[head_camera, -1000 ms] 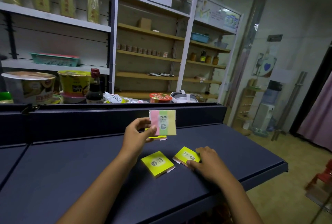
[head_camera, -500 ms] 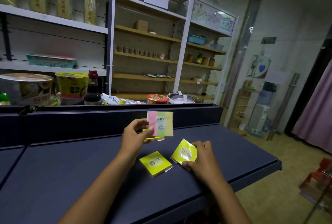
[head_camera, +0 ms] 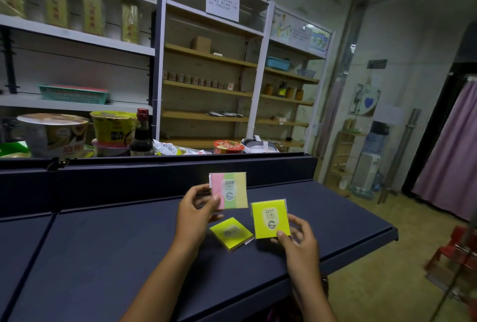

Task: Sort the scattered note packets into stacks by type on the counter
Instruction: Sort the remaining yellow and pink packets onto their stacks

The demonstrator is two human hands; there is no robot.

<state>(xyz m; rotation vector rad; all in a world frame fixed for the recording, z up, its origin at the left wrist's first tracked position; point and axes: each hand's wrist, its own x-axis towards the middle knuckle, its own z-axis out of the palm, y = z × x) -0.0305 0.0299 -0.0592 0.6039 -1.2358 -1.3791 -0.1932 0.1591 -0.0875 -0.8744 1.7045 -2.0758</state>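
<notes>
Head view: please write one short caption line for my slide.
Left hand holds striped 2209 packet, right hand holds yellow 2207 packet above counter.

The room is dim, with a greenish cast and no lamp in sight. The yellow packet lying flat on the counter [head_camera: 231, 234] is smeared, its label unreadable (the two raised ones show crisp numbers). Straight lines bow near the edges, and the red stools [head_camera: 456, 252] at far right blur.

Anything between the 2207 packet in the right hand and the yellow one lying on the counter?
Nothing visible. The right hand holds the 2207 packet just right of the yellow packet; open counter between.
</notes>
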